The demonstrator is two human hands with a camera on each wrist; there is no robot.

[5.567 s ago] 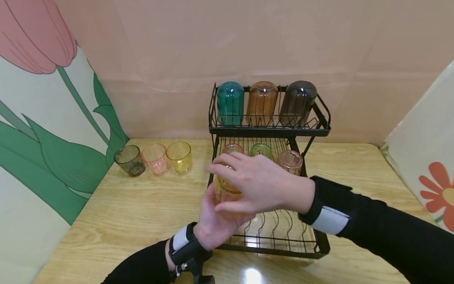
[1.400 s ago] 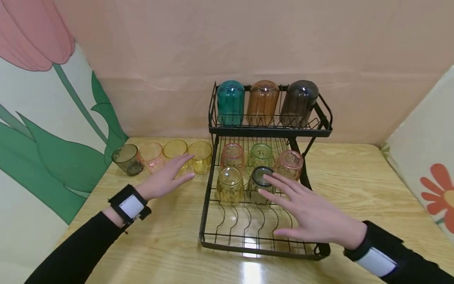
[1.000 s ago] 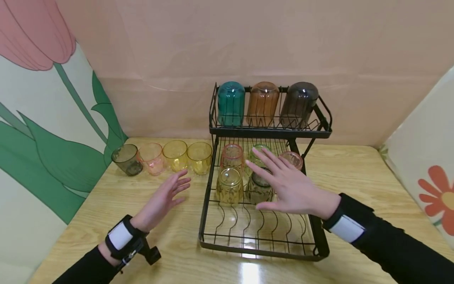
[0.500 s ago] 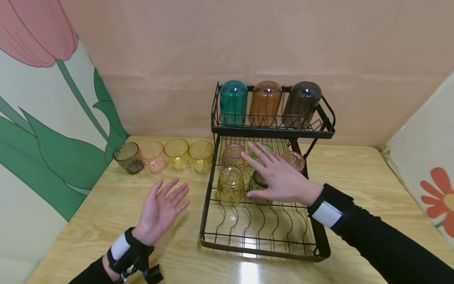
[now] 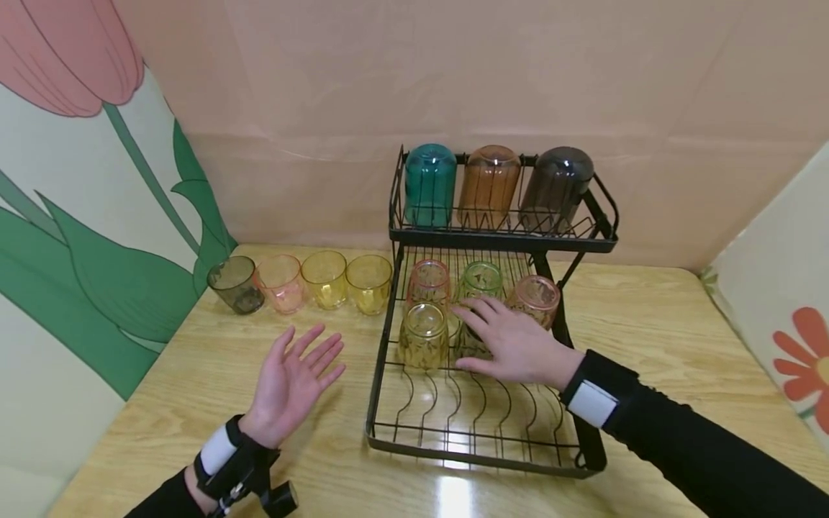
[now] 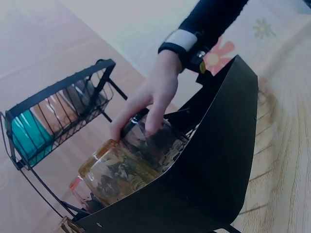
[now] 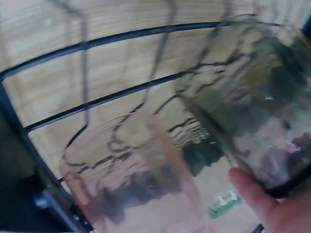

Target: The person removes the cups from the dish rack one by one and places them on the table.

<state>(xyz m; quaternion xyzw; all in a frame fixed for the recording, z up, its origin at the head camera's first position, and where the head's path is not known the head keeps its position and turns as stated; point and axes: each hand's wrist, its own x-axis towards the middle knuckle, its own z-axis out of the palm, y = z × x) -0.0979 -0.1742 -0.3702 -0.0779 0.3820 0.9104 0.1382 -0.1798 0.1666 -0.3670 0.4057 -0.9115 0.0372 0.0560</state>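
Note:
My right hand (image 5: 512,338) holds the upturned dark grey glass (image 6: 158,145) on the lower tier of the black dish rack (image 5: 479,459). Its fingers and thumb curl round the glass near its base, seen best in the left wrist view. An upturned yellow glass (image 5: 424,338) stands just left of it. Behind are upturned red (image 5: 429,280), green (image 5: 481,275) and pink (image 5: 536,296) glasses. My left hand (image 5: 288,396) is held above the table left of the rack, palm up, fingers loosely extended, holding nothing.
On the table at left stand a grey glass (image 5: 236,284), a pink glass (image 5: 281,284) and two yellow glasses (image 5: 325,279), all mouth up. The rack's upper tier bears teal (image 5: 430,185), brown (image 5: 488,187) and dark grey (image 5: 557,188) tumblers, upside down.
The right hand has come down onto the grey glass. Since a second ago my left hand has turned palm up. A second yellow glass has joined the left row since the oldest frame.

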